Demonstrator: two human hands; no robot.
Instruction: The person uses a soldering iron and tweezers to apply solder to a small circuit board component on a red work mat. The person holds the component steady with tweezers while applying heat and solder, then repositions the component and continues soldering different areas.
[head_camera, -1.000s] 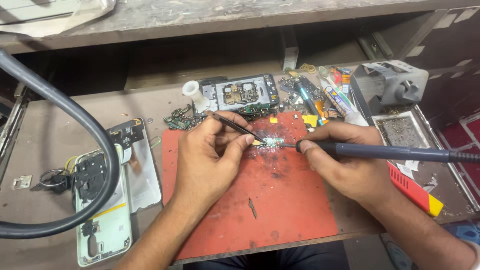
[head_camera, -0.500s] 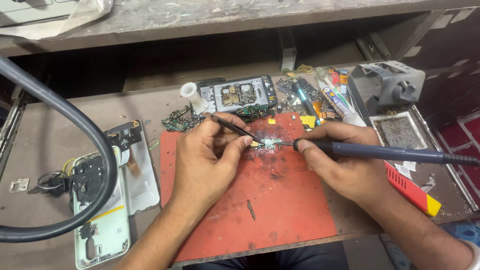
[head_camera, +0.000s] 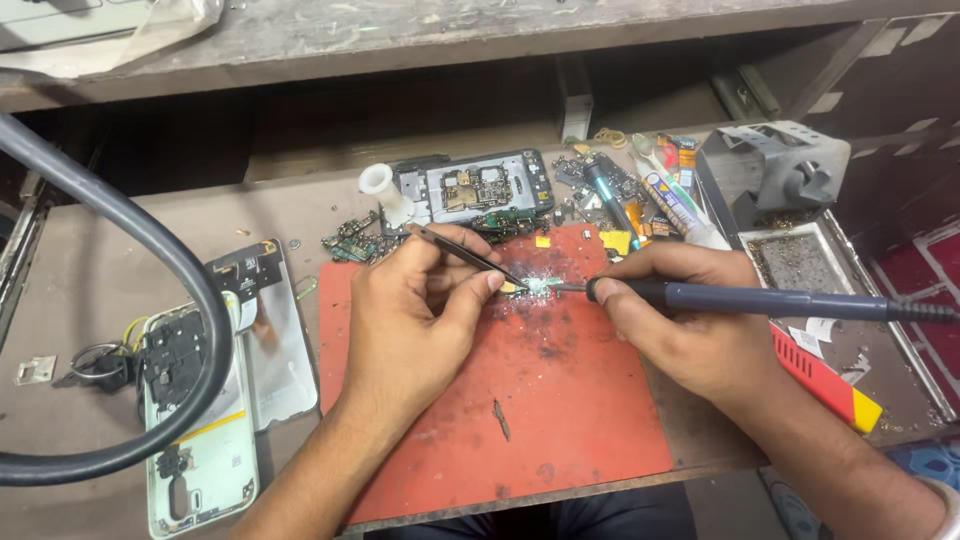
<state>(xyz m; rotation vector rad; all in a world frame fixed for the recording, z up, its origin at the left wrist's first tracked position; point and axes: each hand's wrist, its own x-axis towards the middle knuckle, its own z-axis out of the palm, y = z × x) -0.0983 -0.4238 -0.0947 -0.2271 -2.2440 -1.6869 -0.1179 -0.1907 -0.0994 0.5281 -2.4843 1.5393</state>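
Small circuit piece (head_camera: 538, 287) sits on the upper middle of the red mat (head_camera: 560, 420), between the two hands. It looks tiny, thin and light, stiff but easily damaged, and likely to skid on the mat if not pinned. Best taken by its edge with the tweezer tips, not with fingers; the shiny solder spot around it is probably hot.

Left hand (head_camera: 415, 320) is closed around dark tweezers (head_camera: 465, 255) in a pinch grip, tips down on the left edge of the piece. Right hand (head_camera: 690, 315) is clenched around the dark soldering iron (head_camera: 760, 298), pen-style near the front of the grip, tip touching the piece from the right. The iron is rigid and long, with its cord trailing off right, so it is held low near the tip for control.

Counts:
- One tweezers, one iron, one red mat.
- One opened phone frame (head_camera: 470, 188) behind the mat, board showing.
- Two pale phone back shells (head_camera: 200, 470) on the left of the bench (head_camera: 90, 270), overlapping.
- One small white bottle (head_camera: 381, 190) beside the frame.
- One thick black hose (head_camera: 150, 240) curving across the left.
- One metal tray (head_camera: 800, 262) at right, grey stand (head_camera: 785, 170) behind it.
- Loose scrap boards and small tools along the mat's top edge, too jumbled to count.
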